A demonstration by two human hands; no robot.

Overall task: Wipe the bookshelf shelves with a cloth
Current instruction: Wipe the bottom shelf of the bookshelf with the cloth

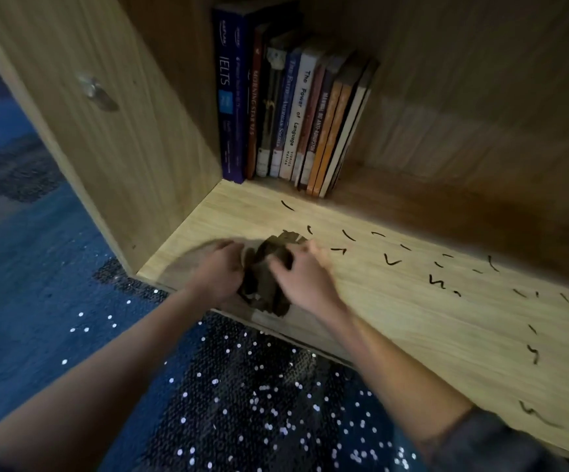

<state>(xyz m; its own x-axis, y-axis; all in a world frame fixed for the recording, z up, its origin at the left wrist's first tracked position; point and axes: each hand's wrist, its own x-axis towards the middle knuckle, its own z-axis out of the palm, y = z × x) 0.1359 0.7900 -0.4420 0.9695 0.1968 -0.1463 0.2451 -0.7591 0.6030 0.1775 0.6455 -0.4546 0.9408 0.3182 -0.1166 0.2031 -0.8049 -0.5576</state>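
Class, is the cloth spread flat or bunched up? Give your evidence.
Bunched up: the cloth is a crumpled lump gathered between the left hand and right hand on the shelf.

Single head cam, wide-angle, looking forward and down, close in on the lower shelf (412, 318) and its left corner.

A home room: wooden bookshelf (344, 284), books (293, 114), blue carpet (38, 267).

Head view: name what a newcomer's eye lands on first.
The left hand and right hand bunch a dark cloth near the front left corner of the shelf board. Short black marks scatter across the board to their right; a row of books stands at the back left.
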